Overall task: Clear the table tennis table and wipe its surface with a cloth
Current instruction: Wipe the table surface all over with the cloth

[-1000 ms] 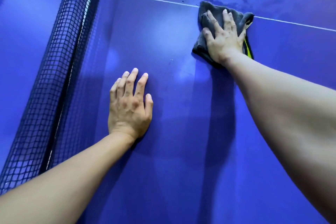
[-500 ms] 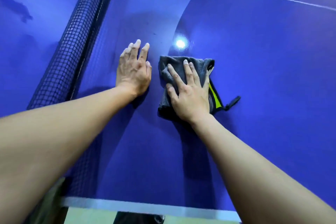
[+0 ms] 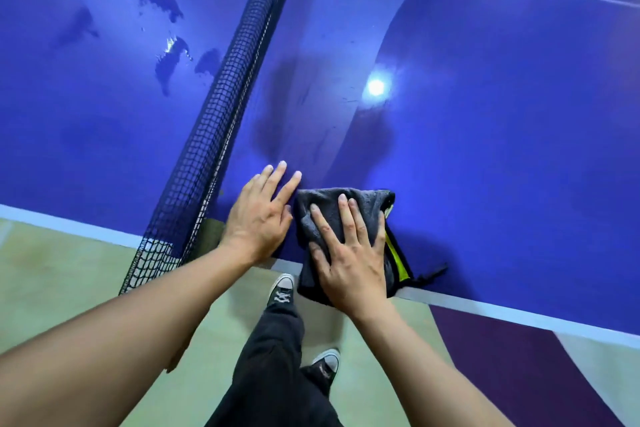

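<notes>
The blue table tennis table [image 3: 485, 149] fills the upper view, its white near edge running across the middle. A folded dark grey cloth [image 3: 318, 208] with a yellow-green trim lies at that near edge, partly overhanging it. My right hand [image 3: 349, 253] presses flat on the cloth with fingers spread and straight. My left hand [image 3: 261, 215] rests flat on the bare table just left of the cloth, fingers straight, close to the net.
The black net [image 3: 228, 94] runs from the near edge up to the top. Wet streaks [image 3: 166, 59] mark the surface left of the net and at the top right. Below the edge are the floor, my dark trousers and grey sneakers [image 3: 282, 289].
My right hand has drawn the cloth back from the centre line to the near edge. My left hand slid back with it, and the view pulled back to show the floor.
</notes>
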### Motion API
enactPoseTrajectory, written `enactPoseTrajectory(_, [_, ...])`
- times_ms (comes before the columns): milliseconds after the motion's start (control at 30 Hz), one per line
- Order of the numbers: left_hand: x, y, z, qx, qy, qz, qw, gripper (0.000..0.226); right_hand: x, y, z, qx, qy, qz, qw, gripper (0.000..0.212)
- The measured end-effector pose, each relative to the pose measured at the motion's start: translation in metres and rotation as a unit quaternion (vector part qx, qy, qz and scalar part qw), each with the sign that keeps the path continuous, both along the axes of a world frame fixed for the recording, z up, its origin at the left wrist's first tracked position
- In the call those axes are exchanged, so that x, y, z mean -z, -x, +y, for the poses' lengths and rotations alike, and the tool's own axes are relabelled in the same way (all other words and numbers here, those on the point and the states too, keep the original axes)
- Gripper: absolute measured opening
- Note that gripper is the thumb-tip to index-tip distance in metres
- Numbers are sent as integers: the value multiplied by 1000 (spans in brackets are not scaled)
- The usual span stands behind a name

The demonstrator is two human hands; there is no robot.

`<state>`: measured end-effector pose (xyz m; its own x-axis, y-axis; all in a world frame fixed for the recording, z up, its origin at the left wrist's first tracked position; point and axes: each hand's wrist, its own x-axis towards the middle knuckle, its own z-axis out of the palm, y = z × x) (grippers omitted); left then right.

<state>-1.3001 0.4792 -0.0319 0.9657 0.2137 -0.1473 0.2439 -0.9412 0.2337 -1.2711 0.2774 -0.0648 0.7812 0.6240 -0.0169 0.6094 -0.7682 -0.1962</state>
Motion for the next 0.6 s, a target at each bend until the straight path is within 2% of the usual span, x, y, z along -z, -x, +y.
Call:
enactPoseTrajectory(200, [22, 5, 8, 17, -22, -17, 999, 62, 9, -27, 10, -9, -7, -16, 1000, 61])
enactPoseTrajectory(433, [24, 6, 10, 20, -31, -32, 999, 62, 2, -148, 96, 135, 10, 8, 991, 58])
enactPoseTrajectory(600, [-2, -2, 28, 73, 3, 22, 997, 58, 0, -174, 112, 156, 20, 19, 987, 57])
